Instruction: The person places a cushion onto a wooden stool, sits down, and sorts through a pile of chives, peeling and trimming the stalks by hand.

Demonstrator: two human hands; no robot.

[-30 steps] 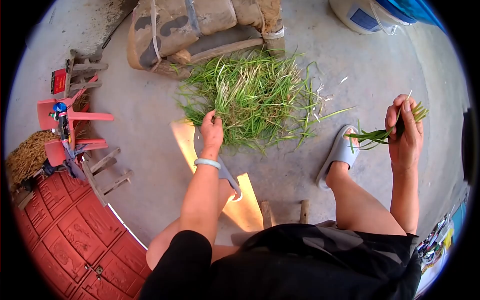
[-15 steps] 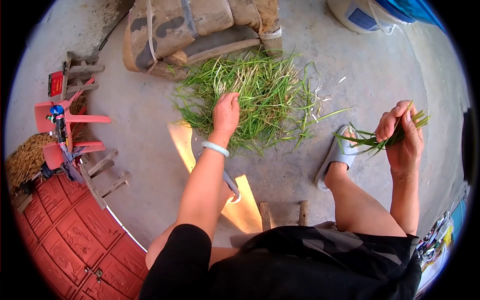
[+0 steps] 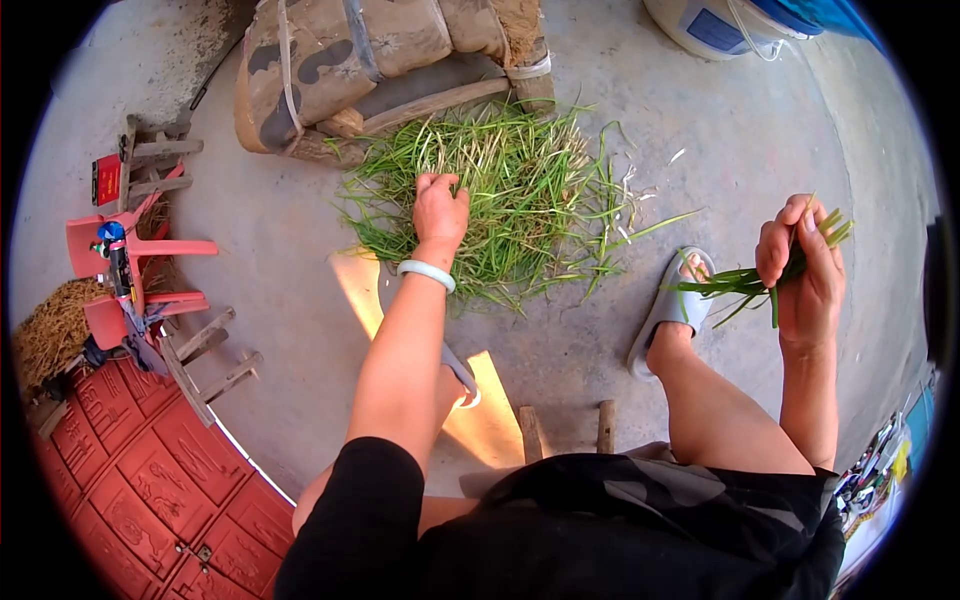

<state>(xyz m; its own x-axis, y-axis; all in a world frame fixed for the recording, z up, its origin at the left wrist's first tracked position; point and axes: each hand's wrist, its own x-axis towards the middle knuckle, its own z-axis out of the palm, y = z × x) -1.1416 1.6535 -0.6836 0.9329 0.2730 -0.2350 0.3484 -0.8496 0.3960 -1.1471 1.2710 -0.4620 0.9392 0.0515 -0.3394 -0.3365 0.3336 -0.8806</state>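
A broad loose heap of chives (image 3: pixel 530 210), long thin green leaves with pale stem ends, lies on the concrete floor. Over its left part is my left hand (image 3: pixel 440 208), with a pale bangle on the wrist. Its fingers are bent and slightly apart, the tips pointing into the heap and partly hidden; I make out nothing held in it. Off to the right, my right hand (image 3: pixel 808 275) is raised, closed around a small bunch of chives (image 3: pixel 745 283). The leaves hang out leftward, and the cut-looking ends stick up past the fingers.
Behind the heap is a wooden-framed seat with a strapped patterned cover (image 3: pixel 350 60). A white bucket (image 3: pixel 690 25) stands at back right. Pale scraps (image 3: pixel 628 205) lie beside the heap. A red stool (image 3: pixel 100 245) and red door panels (image 3: pixel 160 480) are left. My sandalled foot (image 3: pixel 670 310) is near.
My left hand has shifted slightly left and its fingers have spread a little over the chives. The bunch in my right hand hangs slightly differently; that hand has barely moved.
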